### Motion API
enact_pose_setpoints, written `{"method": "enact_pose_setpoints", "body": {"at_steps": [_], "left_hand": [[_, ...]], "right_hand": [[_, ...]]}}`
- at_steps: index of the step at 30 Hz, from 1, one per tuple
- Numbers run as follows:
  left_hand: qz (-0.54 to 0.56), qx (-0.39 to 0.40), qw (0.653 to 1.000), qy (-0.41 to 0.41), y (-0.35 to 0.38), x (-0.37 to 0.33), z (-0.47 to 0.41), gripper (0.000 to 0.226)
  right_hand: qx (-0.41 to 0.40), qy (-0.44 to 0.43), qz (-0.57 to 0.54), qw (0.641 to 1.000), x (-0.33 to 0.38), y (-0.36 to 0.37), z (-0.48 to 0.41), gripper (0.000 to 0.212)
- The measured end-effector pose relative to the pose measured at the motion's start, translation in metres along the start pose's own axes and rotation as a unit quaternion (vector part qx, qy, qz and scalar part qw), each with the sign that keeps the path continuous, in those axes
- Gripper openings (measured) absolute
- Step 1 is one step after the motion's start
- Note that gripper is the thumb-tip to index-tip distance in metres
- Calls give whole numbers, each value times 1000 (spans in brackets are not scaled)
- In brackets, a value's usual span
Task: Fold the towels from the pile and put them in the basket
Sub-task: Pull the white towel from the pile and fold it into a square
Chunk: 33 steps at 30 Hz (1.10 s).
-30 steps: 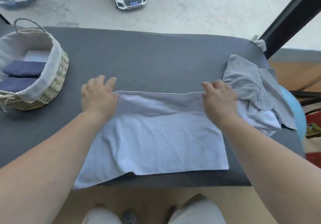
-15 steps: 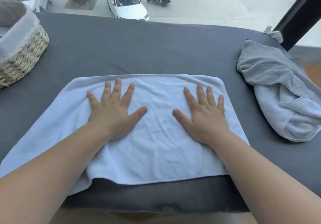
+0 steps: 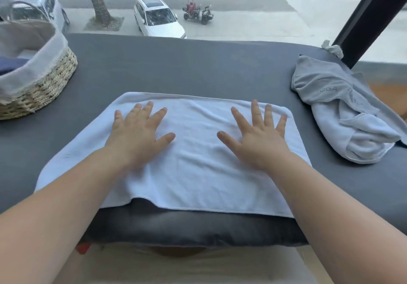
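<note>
A white towel (image 3: 193, 164), folded once, lies flat on the grey padded table (image 3: 198, 68) right in front of me. My left hand (image 3: 136, 136) presses flat on its left half, fingers spread. My right hand (image 3: 257, 138) presses flat on its right half, fingers spread too. The pile (image 3: 343, 112) of unfolded grey and white towels lies at the table's right end. A woven basket (image 3: 44, 85) with a pale cloth liner stands at the far left; a dark blue folded towel (image 3: 11, 64) shows inside it.
A large window runs behind the table, with a black frame post (image 3: 370, 17) at the back right. A small crumpled grey cloth (image 3: 333, 49) sits at the table's back right corner. The towel's near edge reaches the table's front edge.
A second ago both hands held the towel's far corners after the fold. They then moved onto the towel and lay flat; since half a second ago they have spread slightly outward.
</note>
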<state>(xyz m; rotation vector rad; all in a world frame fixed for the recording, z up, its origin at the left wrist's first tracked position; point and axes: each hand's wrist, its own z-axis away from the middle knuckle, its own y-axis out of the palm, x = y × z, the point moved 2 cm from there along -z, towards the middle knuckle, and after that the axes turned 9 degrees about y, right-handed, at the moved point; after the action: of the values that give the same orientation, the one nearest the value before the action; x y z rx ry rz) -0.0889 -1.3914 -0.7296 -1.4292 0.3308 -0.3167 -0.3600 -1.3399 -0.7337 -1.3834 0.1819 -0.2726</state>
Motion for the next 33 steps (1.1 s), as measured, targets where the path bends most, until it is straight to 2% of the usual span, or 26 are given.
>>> {"method": "enact_pose_setpoints", "body": {"at_steps": [2, 5, 10, 14, 17, 20, 21, 23, 25, 27, 28, 29, 30, 33], "left_hand": [[-19, -23, 999, -39, -8, 15, 15, 70], [-38, -52, 993, -102, -19, 42, 34, 64], [17, -10, 973, -229, -15, 91, 55, 60], [114, -14, 973, -199, -8, 97, 60, 35], [122, -30, 974, -187, -14, 95, 57, 23], [146, -29, 969, -199, -27, 104, 55, 14], [162, -24, 965, -203, -33, 107, 56, 14], [194, 12, 961, -198, -43, 116, 53, 28], [284, 46, 936, -202, -49, 120, 50, 44], [454, 63, 851, -257, -49, 124, 47, 49], [505, 61, 813, -283, -49, 128, 46, 54], [523, 68, 797, -293, -50, 132, 46, 55], [520, 80, 797, -295, -51, 133, 47, 51], [447, 120, 846, -266, -57, 121, 48, 20]], "right_hand": [[10, -33, -13, 999, 17, -1, -2, 89], [38, -38, -11, 998, 15, 11, -5, 91], [25, -25, 25, 999, -21, 12, -18, 98], [35, -34, 23, 999, 12, -4, -13, 100], [45, -122, -32, 991, 80, -3, 10, 95], [41, -168, -17, 985, 117, 20, 26, 102], [32, -168, -7, 985, 118, 26, 27, 106], [26, -165, -7, 986, 115, 30, 23, 110], [29, -167, -13, 985, 114, 30, 21, 114], [31, -168, -17, 985, 114, 31, 21, 118], [32, -168, -21, 985, 115, 32, 21, 120], [32, -168, -25, 985, 115, 32, 22, 122], [33, -168, -28, 985, 115, 32, 22, 123], [32, -165, -26, 985, 113, 31, 21, 124]]}}
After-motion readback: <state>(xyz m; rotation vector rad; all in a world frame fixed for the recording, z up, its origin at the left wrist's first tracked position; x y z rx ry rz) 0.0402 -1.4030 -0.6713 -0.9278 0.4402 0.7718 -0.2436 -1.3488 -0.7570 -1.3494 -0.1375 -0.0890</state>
